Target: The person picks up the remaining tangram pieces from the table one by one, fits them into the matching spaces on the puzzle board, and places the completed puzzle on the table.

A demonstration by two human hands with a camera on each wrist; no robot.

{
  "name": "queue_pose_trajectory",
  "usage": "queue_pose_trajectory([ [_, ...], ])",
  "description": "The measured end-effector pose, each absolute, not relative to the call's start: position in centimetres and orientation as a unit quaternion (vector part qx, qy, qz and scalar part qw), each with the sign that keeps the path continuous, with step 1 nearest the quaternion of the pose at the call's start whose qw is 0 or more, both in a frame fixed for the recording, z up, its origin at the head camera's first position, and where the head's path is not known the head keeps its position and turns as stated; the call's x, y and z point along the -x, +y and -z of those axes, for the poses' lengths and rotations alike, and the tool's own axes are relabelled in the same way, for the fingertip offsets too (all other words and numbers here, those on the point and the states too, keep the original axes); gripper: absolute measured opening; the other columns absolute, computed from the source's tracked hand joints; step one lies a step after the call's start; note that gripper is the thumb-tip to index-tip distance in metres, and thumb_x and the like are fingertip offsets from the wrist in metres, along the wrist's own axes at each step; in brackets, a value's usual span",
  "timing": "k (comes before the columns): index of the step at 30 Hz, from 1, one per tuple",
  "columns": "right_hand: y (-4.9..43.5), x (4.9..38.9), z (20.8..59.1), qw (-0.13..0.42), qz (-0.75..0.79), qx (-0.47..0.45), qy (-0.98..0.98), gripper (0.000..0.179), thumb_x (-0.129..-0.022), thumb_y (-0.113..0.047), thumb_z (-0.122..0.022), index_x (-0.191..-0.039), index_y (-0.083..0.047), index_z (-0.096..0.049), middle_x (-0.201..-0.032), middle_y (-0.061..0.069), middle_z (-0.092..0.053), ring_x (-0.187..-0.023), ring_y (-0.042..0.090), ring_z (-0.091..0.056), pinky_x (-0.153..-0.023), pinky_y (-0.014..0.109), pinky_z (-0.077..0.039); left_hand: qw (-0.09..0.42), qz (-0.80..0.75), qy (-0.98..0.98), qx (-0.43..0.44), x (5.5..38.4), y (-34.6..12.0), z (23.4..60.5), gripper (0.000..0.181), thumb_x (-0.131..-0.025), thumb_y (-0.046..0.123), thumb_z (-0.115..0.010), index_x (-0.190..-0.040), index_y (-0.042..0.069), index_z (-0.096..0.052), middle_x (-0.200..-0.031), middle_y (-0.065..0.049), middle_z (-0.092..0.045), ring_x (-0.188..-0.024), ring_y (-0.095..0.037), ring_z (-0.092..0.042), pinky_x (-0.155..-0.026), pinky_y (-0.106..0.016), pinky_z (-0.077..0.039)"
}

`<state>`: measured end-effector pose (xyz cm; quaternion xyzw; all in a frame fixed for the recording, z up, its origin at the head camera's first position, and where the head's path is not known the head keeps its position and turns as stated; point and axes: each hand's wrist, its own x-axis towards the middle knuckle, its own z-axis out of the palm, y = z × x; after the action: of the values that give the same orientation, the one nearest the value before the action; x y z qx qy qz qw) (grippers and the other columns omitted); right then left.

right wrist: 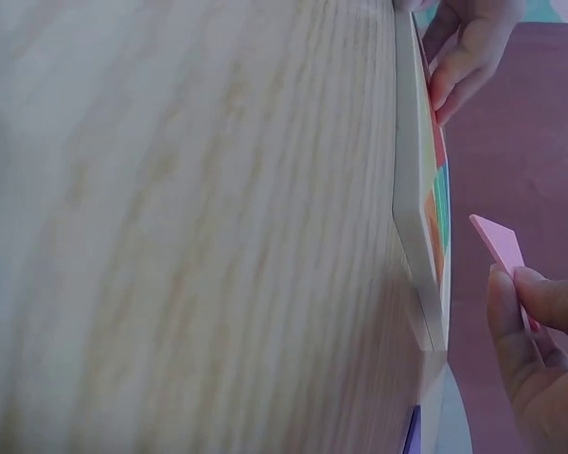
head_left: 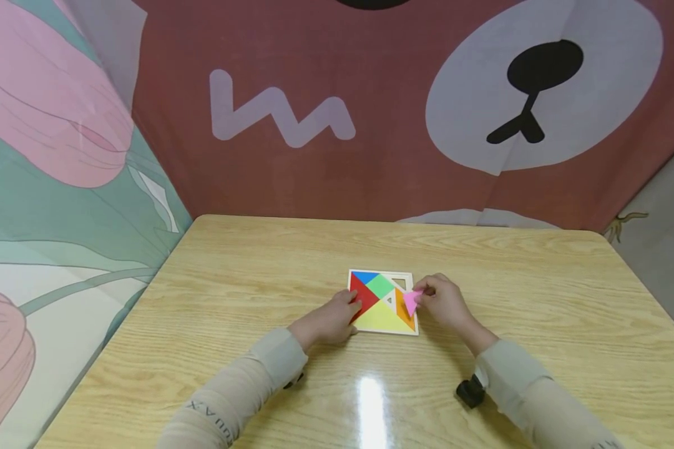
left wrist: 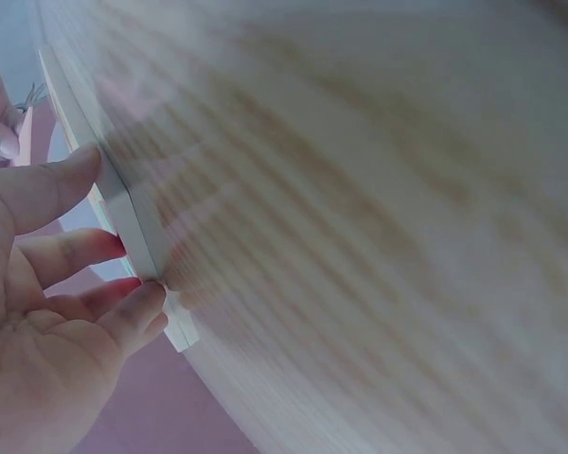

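Observation:
A tangram board (head_left: 384,333) with a white frame lies flat on the table. Set in it are red (head_left: 365,294), blue (head_left: 364,276), green (head_left: 381,286), yellow (head_left: 383,317) and orange (head_left: 402,310) pieces. Two triangular openings show bare, one at the upper right corner, a smaller one near the middle. My left hand (head_left: 337,317) grips the board's left side, thumb at the near edge and fingertips over the red piece. Between thumb and fingers, my right hand (head_left: 442,300) pinches a pink triangle piece (right wrist: 500,240), held raised above the board's right edge.
The light wood-grain table (head_left: 258,262) extends around the board on all sides. A purple sliver (right wrist: 415,433) shows low in the right wrist view, on the table past the board's corner. Behind the table hangs a printed bear curtain (head_left: 314,181); a flower-patterned cloth (head_left: 62,218) hangs at left.

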<state>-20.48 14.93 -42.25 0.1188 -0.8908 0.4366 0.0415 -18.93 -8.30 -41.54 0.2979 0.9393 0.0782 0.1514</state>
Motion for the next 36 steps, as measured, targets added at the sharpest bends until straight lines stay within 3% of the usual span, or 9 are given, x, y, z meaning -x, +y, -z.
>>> queue_pose_trajectory([
  [8, 14.0, 21.2, 42.3, 0.036, -0.425, -0.128, -0.895, 0.011, -0.072, 0.006, -0.063, -0.082, 0.002, -0.062, -0.079, 0.008, -0.05, -0.071, 0.02, -0.048, -0.062, 0.028, -0.043, 0.153, -0.075, 0.941, -0.292, 19.0, -8.2, 41.6, 0.057, -0.083, 0.024, -0.057, -0.13, 0.001, -0.036, -0.136, -0.015, -0.026, -0.125, -0.025, -0.021, -0.1, -0.03, -0.022],
  [11, 13.8, 21.4, 42.3, 0.025, -0.411, -0.123, -0.903, 0.012, -0.073, 0.002, -0.064, -0.084, -0.001, -0.063, -0.081, 0.008, -0.051, -0.072, 0.02, -0.048, -0.08, 0.043, -0.036, 0.153, -0.079, 0.941, -0.292, 18.9, -8.2, 41.6, 0.057, -0.083, 0.024, -0.057, -0.131, 0.001, -0.035, -0.136, -0.015, -0.026, -0.125, -0.025, -0.021, -0.1, -0.03, -0.022],
  [13, 13.8, 21.5, 42.4, 0.02, -0.401, -0.116, -0.908, 0.012, -0.073, 0.001, -0.064, -0.084, -0.003, -0.064, -0.081, 0.007, -0.052, -0.072, 0.02, -0.049, -0.084, 0.049, -0.03, 0.148, -0.081, 0.941, -0.294, 18.9, -8.3, 41.6, 0.057, -0.083, 0.023, -0.057, -0.131, 0.0, -0.035, -0.136, -0.015, -0.026, -0.125, -0.025, -0.021, -0.1, -0.03, -0.022],
  [15, 13.7, 21.6, 42.5, 0.019, -0.395, -0.113, -0.912, 0.011, -0.073, 0.0, -0.064, -0.084, -0.004, -0.064, -0.081, 0.006, -0.052, -0.072, 0.019, -0.049, -0.084, 0.047, -0.031, 0.144, -0.085, 0.94, -0.297, 18.9, -8.3, 41.6, 0.057, -0.083, 0.022, -0.057, -0.13, 0.0, -0.035, -0.136, -0.016, -0.027, -0.125, -0.026, -0.021, -0.1, -0.03, -0.022],
  [19, 13.5, 21.9, 42.7, 0.018, -0.405, -0.111, -0.907, 0.011, -0.073, 0.002, -0.063, -0.083, -0.003, -0.063, -0.081, 0.008, -0.05, -0.071, 0.019, -0.049, -0.061, 0.028, -0.042, 0.141, -0.091, 0.94, -0.299, 18.9, -8.3, 41.6, 0.057, -0.082, 0.022, -0.057, -0.13, -0.001, -0.035, -0.135, -0.016, -0.027, -0.125, -0.026, -0.022, -0.1, -0.03, -0.022],
  [21, 13.4, 22.0, 42.8, 0.018, -0.41, -0.114, -0.905, 0.011, -0.074, 0.003, -0.062, -0.084, -0.001, -0.062, -0.082, 0.008, -0.05, -0.072, 0.019, -0.048, -0.059, 0.025, -0.042, 0.142, -0.092, 0.94, -0.297, 18.9, -8.4, 41.6, 0.057, -0.082, 0.022, -0.057, -0.13, 0.0, -0.035, -0.135, -0.016, -0.028, -0.125, -0.026, -0.022, -0.1, -0.03, -0.022],
  [36, 12.4, 22.2, 42.8, 0.001, -0.422, -0.138, -0.896, 0.013, -0.074, 0.007, -0.06, -0.085, 0.0, -0.062, -0.083, 0.009, -0.048, -0.072, 0.02, -0.048, -0.06, 0.025, -0.044, 0.141, -0.092, 0.94, -0.297, 18.9, -8.4, 41.6, 0.058, -0.083, 0.022, -0.057, -0.131, 0.0, -0.035, -0.136, -0.016, -0.026, -0.125, -0.026, -0.021, -0.1, -0.03, -0.021],
])
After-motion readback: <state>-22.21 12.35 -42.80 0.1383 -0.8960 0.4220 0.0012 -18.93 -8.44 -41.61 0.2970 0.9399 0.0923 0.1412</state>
